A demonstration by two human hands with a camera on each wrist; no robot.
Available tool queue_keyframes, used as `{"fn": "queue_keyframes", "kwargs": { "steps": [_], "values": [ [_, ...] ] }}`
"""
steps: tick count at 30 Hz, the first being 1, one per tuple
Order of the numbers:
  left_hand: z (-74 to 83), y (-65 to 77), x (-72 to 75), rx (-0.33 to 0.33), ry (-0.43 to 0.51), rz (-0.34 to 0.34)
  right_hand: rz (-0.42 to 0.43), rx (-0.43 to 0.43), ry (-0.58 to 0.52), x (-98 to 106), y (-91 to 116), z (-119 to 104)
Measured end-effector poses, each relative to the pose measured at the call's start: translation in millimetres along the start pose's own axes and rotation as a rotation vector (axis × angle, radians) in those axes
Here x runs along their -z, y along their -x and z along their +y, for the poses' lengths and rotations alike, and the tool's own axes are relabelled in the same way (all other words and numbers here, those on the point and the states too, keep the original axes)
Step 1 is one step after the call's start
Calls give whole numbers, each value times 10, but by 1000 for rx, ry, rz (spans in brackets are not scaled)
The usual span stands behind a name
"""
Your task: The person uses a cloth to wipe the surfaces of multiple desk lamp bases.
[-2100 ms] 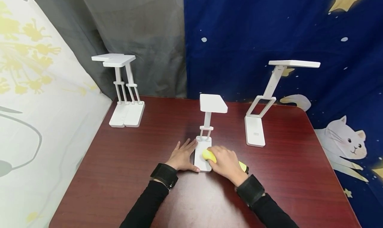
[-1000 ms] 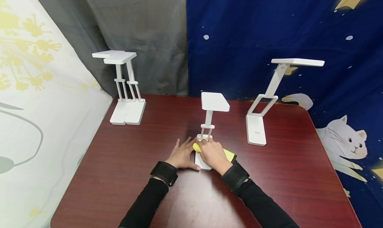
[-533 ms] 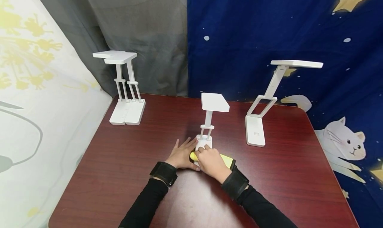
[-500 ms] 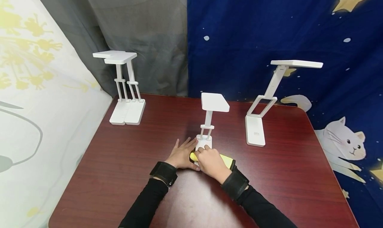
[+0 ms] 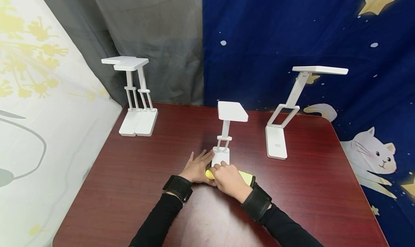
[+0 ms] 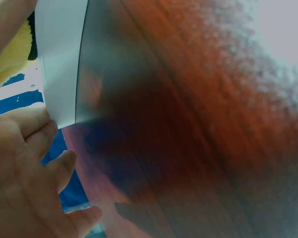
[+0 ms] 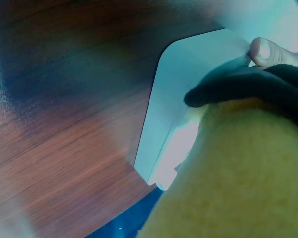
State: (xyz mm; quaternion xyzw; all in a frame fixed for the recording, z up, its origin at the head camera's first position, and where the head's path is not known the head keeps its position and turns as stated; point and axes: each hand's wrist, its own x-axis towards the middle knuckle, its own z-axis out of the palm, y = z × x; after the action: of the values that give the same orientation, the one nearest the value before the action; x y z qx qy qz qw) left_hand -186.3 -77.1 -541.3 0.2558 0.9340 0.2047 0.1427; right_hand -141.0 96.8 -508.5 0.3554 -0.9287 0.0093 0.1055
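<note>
A white folding desk lamp (image 5: 232,111) stands mid-table. My left hand (image 5: 196,169) lies with fingers spread along the left side of its base (image 5: 221,157). In the left wrist view, the fingertips (image 6: 49,121) touch the base's edge. My right hand (image 5: 230,180) grips a bunched yellow cloth (image 5: 247,178) with dark trim over the near part of the base, covering that part in the head view. The right wrist view shows the fuzzy cloth (image 7: 228,178) on the white base (image 7: 179,74), close to the left thumb (image 7: 268,52).
Two white lamps (image 5: 131,63) stand side by side at the back left. Another unfolded lamp (image 5: 276,142) stands at the right. Grey and blue curtains (image 5: 246,52) hang behind the dark red table (image 5: 129,203).
The right hand has wiped the cloth leftward and up across the lamp's base, then down to its near end. My left hand has stayed beside the base, and the lamps keep their places.
</note>
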Motion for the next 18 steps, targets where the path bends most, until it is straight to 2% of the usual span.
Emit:
{"fn": "queue_keyframes", "kwargs": {
  "steps": [13, 18],
  "values": [
    [49, 17, 42, 27, -23, -40, 28, 15, -37, -12, 81, -13],
    [49, 29, 38, 14, -39, -31, 58, 20, -64, -19, 136, -10]
  ]
}}
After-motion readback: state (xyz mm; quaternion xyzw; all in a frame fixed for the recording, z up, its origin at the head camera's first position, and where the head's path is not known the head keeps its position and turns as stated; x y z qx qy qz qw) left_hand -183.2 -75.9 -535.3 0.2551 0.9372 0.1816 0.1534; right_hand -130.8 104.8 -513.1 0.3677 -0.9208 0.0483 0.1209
